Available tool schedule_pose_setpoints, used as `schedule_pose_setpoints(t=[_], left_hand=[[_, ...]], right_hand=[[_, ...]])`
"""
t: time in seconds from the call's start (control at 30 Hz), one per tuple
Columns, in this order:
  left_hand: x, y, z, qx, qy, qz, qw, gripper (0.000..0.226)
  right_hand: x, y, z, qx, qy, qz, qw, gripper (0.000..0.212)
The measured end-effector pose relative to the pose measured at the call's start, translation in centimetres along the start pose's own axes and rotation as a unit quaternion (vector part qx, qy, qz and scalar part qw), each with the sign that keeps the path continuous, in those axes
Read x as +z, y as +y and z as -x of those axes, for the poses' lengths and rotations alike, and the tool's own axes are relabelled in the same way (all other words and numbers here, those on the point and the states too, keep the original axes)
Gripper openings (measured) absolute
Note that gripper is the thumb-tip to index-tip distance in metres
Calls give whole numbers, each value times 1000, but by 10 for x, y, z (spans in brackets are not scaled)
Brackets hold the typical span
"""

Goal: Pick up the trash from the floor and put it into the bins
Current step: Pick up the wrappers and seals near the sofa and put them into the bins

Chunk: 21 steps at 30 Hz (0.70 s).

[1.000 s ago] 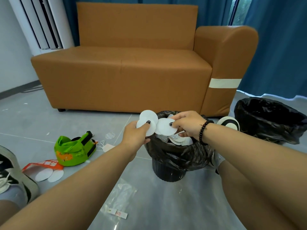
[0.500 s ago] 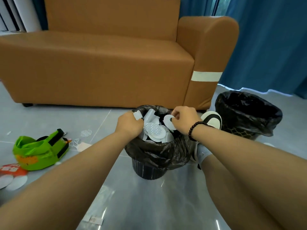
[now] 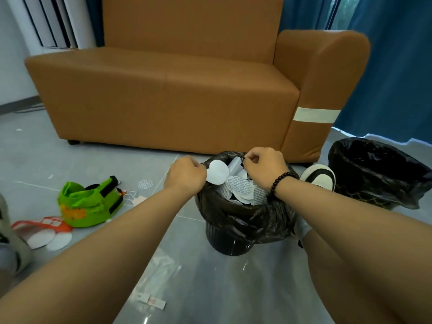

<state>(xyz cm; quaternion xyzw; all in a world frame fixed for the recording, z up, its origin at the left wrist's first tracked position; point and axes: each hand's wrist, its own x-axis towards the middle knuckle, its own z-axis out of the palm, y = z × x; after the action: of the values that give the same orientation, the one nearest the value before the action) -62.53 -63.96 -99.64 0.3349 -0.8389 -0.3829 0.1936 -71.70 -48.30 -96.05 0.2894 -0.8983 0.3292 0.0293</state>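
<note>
You see a glossy, crinkled black plastic liner [image 3: 245, 220] on the bin, matt white paper discs [image 3: 218, 171] inside, a smooth leather-like sofa [image 3: 163, 94], and shiny grey floor tiles [image 3: 210, 288].

Both hands [image 3: 224, 171] over bin [image 3: 245, 220], white discs [image 3: 238, 188] inside

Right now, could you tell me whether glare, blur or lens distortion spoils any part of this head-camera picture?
Head view: glare streaks the glossy floor in front of the near bin; wide-angle distortion bows the sofa and stretches both forearms; the green bag looks slightly smeared; the left hand and right hand at the bin rim stay fairly sharp.
</note>
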Motion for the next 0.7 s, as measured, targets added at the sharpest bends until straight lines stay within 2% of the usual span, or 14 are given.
schedule_pose_setpoints(t=[0.27, 0.47, 0.57, 0.7], left_hand=[[-40, -65, 1, -21, -12, -13, 1000, 22], [-65, -138, -14, -68, -35, -47, 996, 15], [-74, -183, -20, -102, -37, -57, 992, 32], [-80, -239, -26, -137, -29, -107, 984, 18]], right_hand=[[58, -65, 3, -60, -72, -33, 995, 23], [120, -99, 1, -80, -157, -14, 984, 21], [159, -102, -2, -81, -200, 18, 976, 17], [213, -93, -4, -48, -249, 31, 967, 12]])
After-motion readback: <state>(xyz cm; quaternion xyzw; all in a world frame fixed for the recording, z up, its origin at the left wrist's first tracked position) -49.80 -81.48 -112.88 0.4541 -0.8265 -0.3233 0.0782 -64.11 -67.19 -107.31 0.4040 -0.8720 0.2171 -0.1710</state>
